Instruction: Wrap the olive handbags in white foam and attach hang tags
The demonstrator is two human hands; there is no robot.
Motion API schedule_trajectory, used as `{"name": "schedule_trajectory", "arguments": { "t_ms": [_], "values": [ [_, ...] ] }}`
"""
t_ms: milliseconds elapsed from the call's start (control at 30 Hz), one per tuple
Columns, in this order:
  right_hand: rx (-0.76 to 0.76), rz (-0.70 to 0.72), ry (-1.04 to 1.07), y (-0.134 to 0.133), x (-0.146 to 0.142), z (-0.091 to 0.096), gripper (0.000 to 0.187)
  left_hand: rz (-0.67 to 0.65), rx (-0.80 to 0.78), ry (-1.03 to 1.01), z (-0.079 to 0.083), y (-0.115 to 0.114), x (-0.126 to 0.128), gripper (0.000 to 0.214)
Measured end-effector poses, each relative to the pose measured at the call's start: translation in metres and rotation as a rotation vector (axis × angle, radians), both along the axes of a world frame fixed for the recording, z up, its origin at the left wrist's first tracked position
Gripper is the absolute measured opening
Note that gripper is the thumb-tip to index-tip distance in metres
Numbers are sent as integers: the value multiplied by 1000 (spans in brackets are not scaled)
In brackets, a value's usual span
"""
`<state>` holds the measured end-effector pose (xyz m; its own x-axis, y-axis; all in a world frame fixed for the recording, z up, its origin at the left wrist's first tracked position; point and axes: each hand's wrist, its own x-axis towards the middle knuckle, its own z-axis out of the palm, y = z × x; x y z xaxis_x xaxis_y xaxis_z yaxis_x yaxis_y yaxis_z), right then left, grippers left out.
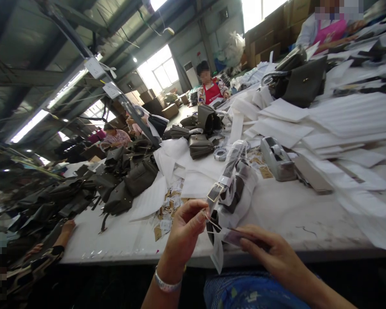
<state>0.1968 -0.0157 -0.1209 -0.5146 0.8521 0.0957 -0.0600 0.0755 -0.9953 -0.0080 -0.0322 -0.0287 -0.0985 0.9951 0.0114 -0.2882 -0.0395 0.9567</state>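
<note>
My left hand (186, 229) is closed, pinching a thin white string (213, 223) between thumb and fingertips, beside the dark strap with a gold buckle (215, 192). That strap belongs to a dark handbag (236, 195) partly wrapped in white foam and clear film, lying just beyond my hands. On the right, my right hand (272, 249) is closed on a flat tag in a clear sleeve (232, 237). The string runs from my left fingers towards this tag. A strip of white wrapping (217, 255) hangs below, near the table's front edge.
A grey tape dispenser (277, 159) stands right of the wrapped bag. White foam sheets (350, 120) pile up on the right. Dark bags (125, 184) crowd the left, with loose tags (172, 204) nearer. A co-worker's hand (68, 226) is at far left; other people sit beyond.
</note>
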Motion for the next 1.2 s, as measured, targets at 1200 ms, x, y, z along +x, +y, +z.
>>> {"name": "schedule_trajectory", "arguments": {
  "t_ms": [1200],
  "values": [
    [-340, -54, 162, 1, -1, -13, 41, 6, -1, -230, -7, 9, -2, 20]
  ]
}}
